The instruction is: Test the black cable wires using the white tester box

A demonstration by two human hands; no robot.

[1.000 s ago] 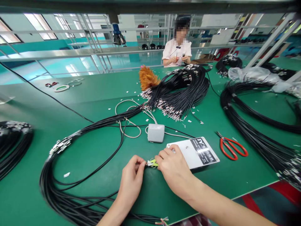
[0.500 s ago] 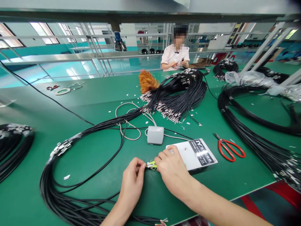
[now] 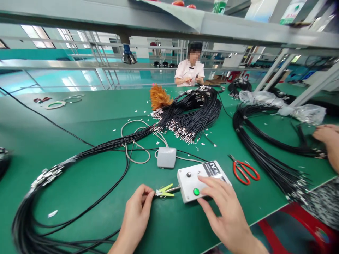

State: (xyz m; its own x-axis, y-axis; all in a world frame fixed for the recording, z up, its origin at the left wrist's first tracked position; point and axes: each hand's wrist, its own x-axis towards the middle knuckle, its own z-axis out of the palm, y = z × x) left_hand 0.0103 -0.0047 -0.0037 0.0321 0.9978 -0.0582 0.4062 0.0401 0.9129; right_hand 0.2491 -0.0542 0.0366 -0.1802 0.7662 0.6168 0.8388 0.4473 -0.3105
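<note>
My left hand [image 3: 138, 207] is closed in a pinch at the left tip of a yellow-green clip [image 3: 166, 191]. Between its fingertips is what looks like the end of a black cable [image 3: 106, 233]; most of it is hidden. A short metal shaft [image 3: 173, 188] runs from the clip to a white box [image 3: 189, 185] with a lit green button [image 3: 196, 191] and a black knob [image 3: 188, 174]. Over the box's right side, my right hand [image 3: 225, 206] is open, fingers spread around the button's right side and holding nothing. Whether its fingertips touch the box I cannot tell.
Black cable bundles lie at left [image 3: 26, 215], centre [image 3: 197, 116] and right [image 3: 254, 151]. A grey foot pedal [image 3: 166, 157] and red-handled scissors [image 3: 245, 171] are near the box. Another person's hand [image 3: 329, 139] reaches in at right; a person [image 3: 189, 70] sits opposite.
My right hand has left the clip and moved right over the box, its fingers opening. The green button and clip now show. The view has shifted; another person's hand has appeared at right.
</note>
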